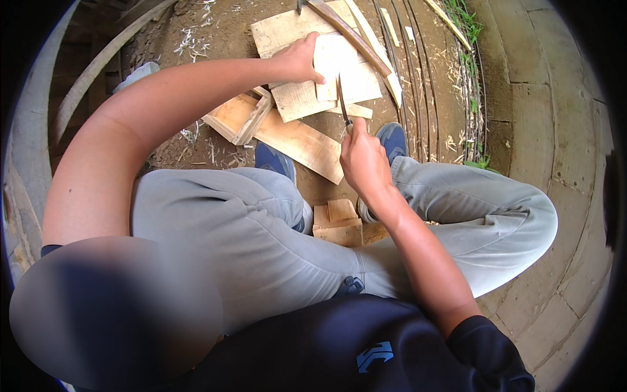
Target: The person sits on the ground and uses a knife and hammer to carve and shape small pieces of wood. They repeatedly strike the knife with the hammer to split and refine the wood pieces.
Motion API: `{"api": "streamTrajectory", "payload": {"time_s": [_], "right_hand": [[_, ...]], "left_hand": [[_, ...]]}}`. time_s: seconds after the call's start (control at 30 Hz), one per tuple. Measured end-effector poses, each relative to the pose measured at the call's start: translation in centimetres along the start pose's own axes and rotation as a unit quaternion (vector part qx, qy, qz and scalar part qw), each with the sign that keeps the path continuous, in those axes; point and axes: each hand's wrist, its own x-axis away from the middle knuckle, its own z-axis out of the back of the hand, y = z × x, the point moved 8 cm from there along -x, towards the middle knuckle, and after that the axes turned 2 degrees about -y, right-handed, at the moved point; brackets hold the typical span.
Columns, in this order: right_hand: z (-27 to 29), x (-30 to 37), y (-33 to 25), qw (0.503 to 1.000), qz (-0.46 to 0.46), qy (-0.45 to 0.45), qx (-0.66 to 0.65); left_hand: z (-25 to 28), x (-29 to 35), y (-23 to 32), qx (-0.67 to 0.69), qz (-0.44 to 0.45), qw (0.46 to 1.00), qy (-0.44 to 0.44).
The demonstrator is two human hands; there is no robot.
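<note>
My left hand [299,60] grips the left edge of a small pale wooden board [326,59], thumb near its lower corner. That board lies on larger wooden boards [294,101] on the ground. In my right hand [364,160], closed round the handle, is a knife [343,101] with a thin dark blade. The blade points away from me and lies over the board's right part. Its exact contact with the wood cannot be made out in the glare. A hammer [356,42] with a long wooden handle rests across the boards, just beyond my left hand.
An open wooden box [238,117] and a loose plank [304,150] lie nearer me. Wooden blocks [337,225] sit between my feet. Long dark rods [418,85] run along the ground at right, beside a stone-like ledge [532,104]. Wood shavings [192,36] litter the dirt.
</note>
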Motion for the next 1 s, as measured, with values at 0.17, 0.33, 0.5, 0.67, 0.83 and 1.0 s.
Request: {"api": "streamTrajectory", "payload": {"time_s": [0.17, 0.33, 0.5, 0.67, 0.83, 1.0], "right_hand": [[0.7, -0.6, -1.3, 0.999, 0.004, 0.01, 0.031], [0.9, -1.1, -1.8, 0.999, -0.013, -0.005, 0.046], [0.7, -1.0, -2.2, 0.999, -0.02, 0.01, 0.043], [1.6, -0.9, -2.8, 0.999, -0.021, -0.008, -0.029], [0.7, -1.8, -2.5, 0.997, -0.052, 0.004, -0.06], [-0.8, -4.2, -3.9, 0.986, -0.087, -0.017, -0.139]], "left_hand": [[0.3, 0.5, -0.2, -0.017, 0.009, 1.0, 0.02], [0.7, 2.7, 0.5, 0.015, 0.009, 0.996, 0.085], [-4.0, 6.1, 1.6, 0.111, 0.001, 0.984, -0.141], [-7.0, 10.1, 5.8, 0.28, 0.054, 0.922, -0.261], [-7.4, 10.9, 6.1, 0.32, 0.05, 0.902, -0.287], [-6.4, 9.5, 3.0, 0.295, 0.091, 0.895, -0.322]]}}
